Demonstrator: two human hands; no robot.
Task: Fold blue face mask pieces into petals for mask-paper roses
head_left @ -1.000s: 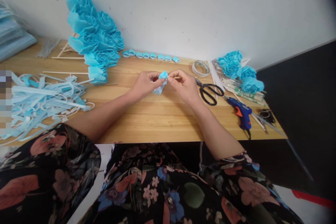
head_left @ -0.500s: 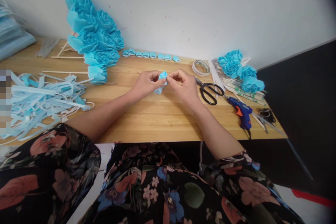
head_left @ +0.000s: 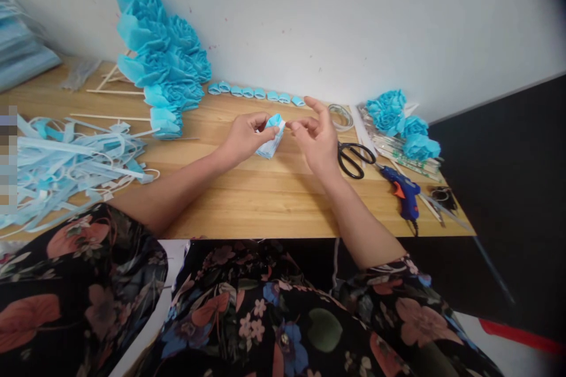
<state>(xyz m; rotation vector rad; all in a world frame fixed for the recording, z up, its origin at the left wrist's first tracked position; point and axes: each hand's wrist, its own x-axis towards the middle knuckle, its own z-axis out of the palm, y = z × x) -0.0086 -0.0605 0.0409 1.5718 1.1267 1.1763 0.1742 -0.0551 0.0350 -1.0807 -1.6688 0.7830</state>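
Observation:
My left hand (head_left: pixel 243 138) is closed round a small folded piece of light blue cloth (head_left: pixel 272 135), held just above the wooden table (head_left: pixel 247 200). My right hand (head_left: pixel 316 132) hovers right beside it with its fingers loosely spread, the fingertips close to the cloth's top edge but holding nothing that I can see. A row of small rolled blue pieces (head_left: pixel 256 93) lies behind the hands near the wall.
Finished blue flowers on sticks (head_left: pixel 163 65) lean at the back left, more blue flowers (head_left: pixel 404 123) at the right. Blue and white strips (head_left: pixel 66 159) are piled at the left. Black scissors (head_left: pixel 356 159), a tape roll (head_left: pixel 342 115) and a blue glue gun (head_left: pixel 404 194) lie to the right.
My right hand has let go of the blue cloth and opened its fingers, lifting slightly. My left hand keeps its grip. The view shifted a little.

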